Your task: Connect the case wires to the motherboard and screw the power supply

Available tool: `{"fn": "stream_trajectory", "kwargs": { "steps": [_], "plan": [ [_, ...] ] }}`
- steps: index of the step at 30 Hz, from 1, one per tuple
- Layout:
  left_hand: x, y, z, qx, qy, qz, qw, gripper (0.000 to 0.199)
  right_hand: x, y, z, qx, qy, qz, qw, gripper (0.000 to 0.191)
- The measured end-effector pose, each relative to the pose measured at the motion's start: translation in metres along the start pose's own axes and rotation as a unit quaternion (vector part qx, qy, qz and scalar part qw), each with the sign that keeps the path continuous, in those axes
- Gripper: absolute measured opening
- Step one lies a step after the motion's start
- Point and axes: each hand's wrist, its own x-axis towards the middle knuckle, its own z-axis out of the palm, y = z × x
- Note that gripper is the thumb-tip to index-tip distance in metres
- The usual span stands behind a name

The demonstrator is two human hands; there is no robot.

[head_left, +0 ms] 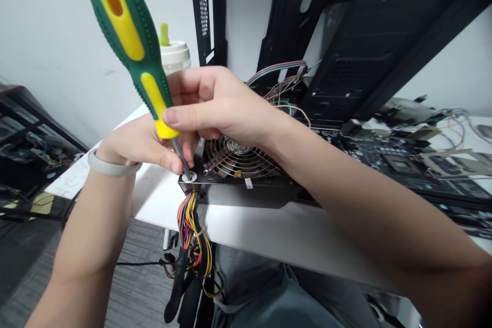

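A green and yellow screwdriver (134,51) leans up and to the left, its tip on a pale round spot at the corner of a black power supply (246,192). My right hand (215,102) grips the lower handle between thumb and fingers. Beside the shaft, my left hand (142,146) has its thumb and fingertip closed near the tip, against the power supply's corner; what they pinch, if anything, is hidden. A round fan grille (234,159) shows on top, partly behind my right arm. A bundle of coloured cables (192,215) hangs from the front side.
A black computer case (292,10) stands behind the power supply. To the right lie circuit boards (400,164). A lidded cup (175,54) with a green straw is behind my hands. The white table's (261,230) front edge runs above my lap; loose wires (284,82) cross the back.
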Motion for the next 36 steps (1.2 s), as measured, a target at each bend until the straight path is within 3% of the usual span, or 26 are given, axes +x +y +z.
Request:
{"fn": "stream_trajectory", "kwargs": {
  "steps": [4,9,13,17,23,29,36],
  "plan": [
    [-0.003,0.000,-0.002,-0.036,-0.045,-0.042,0.997,0.025,0.003,0.004,-0.005,0.047,-0.019,-0.024,0.998,0.024],
    [-0.004,0.000,-0.004,-0.039,-0.065,-0.019,0.997,0.011,0.003,0.003,-0.001,0.059,-0.034,-0.037,0.997,0.018],
    [-0.001,0.001,-0.003,0.006,-0.045,-0.002,0.999,0.012,-0.001,0.000,0.004,0.030,-0.001,-0.024,0.999,0.020],
    [0.001,0.001,-0.002,0.035,-0.032,0.015,0.999,0.015,-0.001,0.003,0.002,0.035,-0.027,-0.034,0.998,0.022],
    [-0.003,0.000,-0.001,-0.033,-0.055,-0.045,0.997,0.021,0.004,0.006,-0.004,0.071,-0.037,-0.034,0.996,0.027],
    [-0.002,0.002,-0.001,-0.009,-0.063,-0.035,0.997,0.013,0.000,0.002,0.000,0.032,-0.009,-0.027,0.999,0.033],
    [-0.002,-0.001,-0.001,-0.012,-0.042,-0.056,0.997,0.024,-0.002,0.005,-0.001,-0.004,-0.012,-0.041,0.999,0.041]
  ]
}}
